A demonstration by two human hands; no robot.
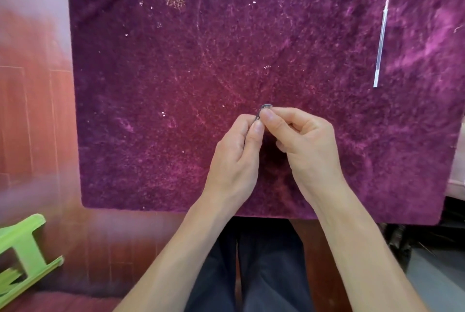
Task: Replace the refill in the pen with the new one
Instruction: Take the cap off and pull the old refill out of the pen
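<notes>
Although only its dark grey top end with a small clip shows above the fingertips, the slim dark pen [263,111] is held upright between both hands over the near middle of the purple plush cloth [176,85] covering the table. The left hand [235,158] is closed on the barrel lower down, thumb against forefinger; the right hand [305,140] is pinched narrowly on the top end, thumb and forefinger just above the left thumb, the two hands touching. The pen is judged light, rigid and smooth, liable to slip when twisted, so a firm hold on the barrel with one hand and on the end piece with the other is judged best. Whether the pen is yet opened cannot be told, the body being hidden by the fingers. The thin white translucent plastic refill [381,43] is laid flat on the cloth at the far right, well apart from the hands, its length running away from the person; it is judged very light, somewhat bendable and easily kinked, best taken near its middle. Nothing is placed between the hands and the refill. A green plastic stool [22,248] is seen on the reddish wooden floor [30,100] at lower left, clear of the work. Pale lint specks are scattered over the cloth.
</notes>
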